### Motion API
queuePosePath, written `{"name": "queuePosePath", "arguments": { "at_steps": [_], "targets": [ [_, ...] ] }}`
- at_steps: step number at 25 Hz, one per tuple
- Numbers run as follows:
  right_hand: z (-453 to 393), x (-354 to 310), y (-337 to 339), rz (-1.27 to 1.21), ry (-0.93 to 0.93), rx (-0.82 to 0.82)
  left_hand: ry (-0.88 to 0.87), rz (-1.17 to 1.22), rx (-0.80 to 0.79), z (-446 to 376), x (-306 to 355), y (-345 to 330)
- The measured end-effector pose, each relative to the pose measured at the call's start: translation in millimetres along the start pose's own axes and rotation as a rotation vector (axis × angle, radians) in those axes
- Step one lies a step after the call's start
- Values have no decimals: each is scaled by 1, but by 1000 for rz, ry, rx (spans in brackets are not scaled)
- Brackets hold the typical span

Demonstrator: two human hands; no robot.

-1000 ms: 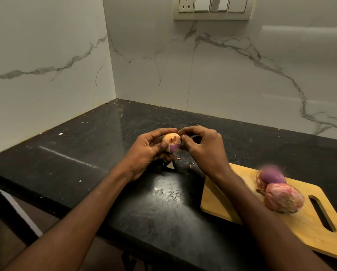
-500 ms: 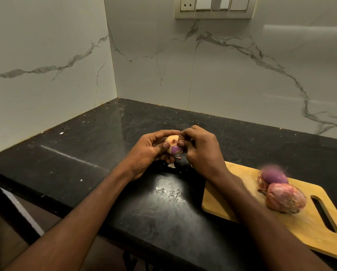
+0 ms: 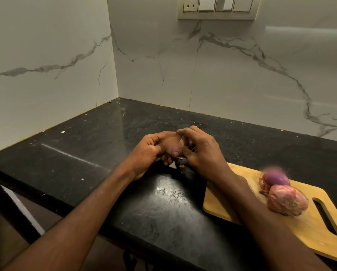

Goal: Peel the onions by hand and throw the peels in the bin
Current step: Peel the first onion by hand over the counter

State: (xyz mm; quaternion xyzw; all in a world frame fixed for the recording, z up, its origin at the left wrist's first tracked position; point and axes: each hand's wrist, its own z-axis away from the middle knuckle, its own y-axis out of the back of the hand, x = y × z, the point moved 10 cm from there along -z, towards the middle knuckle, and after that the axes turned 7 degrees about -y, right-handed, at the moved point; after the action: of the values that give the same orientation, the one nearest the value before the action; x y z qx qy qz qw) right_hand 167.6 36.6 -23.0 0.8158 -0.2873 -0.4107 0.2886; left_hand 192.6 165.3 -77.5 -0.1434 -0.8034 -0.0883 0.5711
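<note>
Both hands meet over the black counter around a small onion (image 3: pixel 176 149), of which only a purple patch shows between the fingers. My left hand (image 3: pixel 151 151) cups it from the left. My right hand (image 3: pixel 200 151) covers it from the right, fingertips pinched at its top. A scrap of peel (image 3: pixel 180 160) hangs just below the hands. Two more onions lie on the wooden cutting board (image 3: pixel 232 202) at the right: a partly peeled purple one (image 3: pixel 277 178) and a papery pink one (image 3: pixel 286 200) touching it in front. No bin is in view.
The black stone counter (image 3: pixel 105 153) runs into a corner of white marble walls. A switch panel (image 3: pixel 216 6) sits high on the back wall. Small peel flecks (image 3: pixel 171 192) lie on the counter in front of the hands. The counter's front edge drops off at the lower left.
My right hand has closed further over the onion, so less of it shows than before. The hands stay in the same place above the counter. The onions on the board have not moved.
</note>
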Motion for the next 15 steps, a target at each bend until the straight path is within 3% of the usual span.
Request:
{"name": "queuePosePath", "arguments": {
  "at_steps": [15],
  "targets": [
    [1,4,-4,-10,-18,-19,-15,-100,-4,2,7,-4]
  ]
}}
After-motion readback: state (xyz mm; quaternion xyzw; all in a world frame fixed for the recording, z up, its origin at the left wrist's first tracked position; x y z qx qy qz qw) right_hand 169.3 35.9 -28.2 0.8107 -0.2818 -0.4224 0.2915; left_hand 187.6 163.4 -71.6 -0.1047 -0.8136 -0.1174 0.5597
